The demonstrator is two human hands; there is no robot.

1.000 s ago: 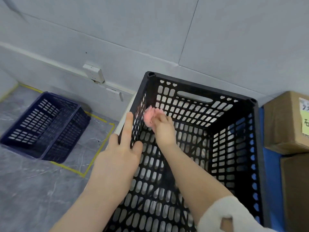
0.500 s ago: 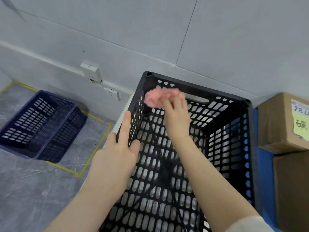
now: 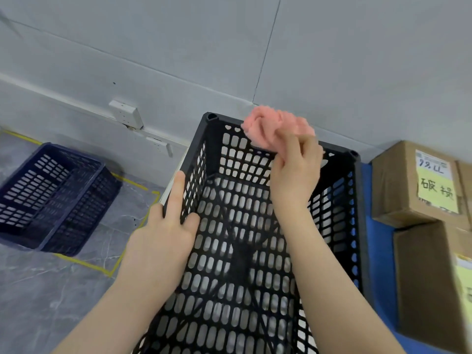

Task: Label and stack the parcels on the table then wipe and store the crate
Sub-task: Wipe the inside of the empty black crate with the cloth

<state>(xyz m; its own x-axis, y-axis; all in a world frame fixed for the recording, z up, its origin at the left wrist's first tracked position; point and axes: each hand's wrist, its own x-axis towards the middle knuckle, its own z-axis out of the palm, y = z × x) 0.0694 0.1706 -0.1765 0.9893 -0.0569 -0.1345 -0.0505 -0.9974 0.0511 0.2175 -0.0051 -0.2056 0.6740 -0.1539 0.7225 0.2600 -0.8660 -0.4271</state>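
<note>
Black crate [image 3: 358, 200]: fills the centre and lower centre of the frame, open side up, with slotted walls and floor; its right wall is just beside the parcels.
Left hand [image 3: 163, 238]: lower centre-left, gripping the crate's left wall, thumb inside the wall, index finger laid straight along the rim, the other fingers outside and hidden.
Right hand [image 3: 293, 180]: centre of the frame, raised above the crate's inside, fingers and thumb bunched tight round the pink cloth.
Pink cloth [image 3: 273, 129]: crumpled into a ball, upper centre, at the crate's far rim; it overlaps the rim's top edge, and I cannot tell whether it touches it.
Parcels: 2 brown cardboard boxes at the right edge, the upper parcel [image 3: 398, 185] behind the lower parcel [image 3: 429, 290], both on the blue table [image 3: 376, 251].
Yellow label [image 3: 434, 187]: stuck on the upper parcel's top, with handwritten characters; a 2nd yellow patch shows at the right edge on the lower parcel, blurred.
Blue crate [image 3: 51, 195]: left of the frame, on the grey floor, well apart from the black one, partly inside a square of yellow tape [image 3: 84, 263].
Wall socket [image 3: 126, 114]: white, on the grey wall, upper left of centre.
</note>
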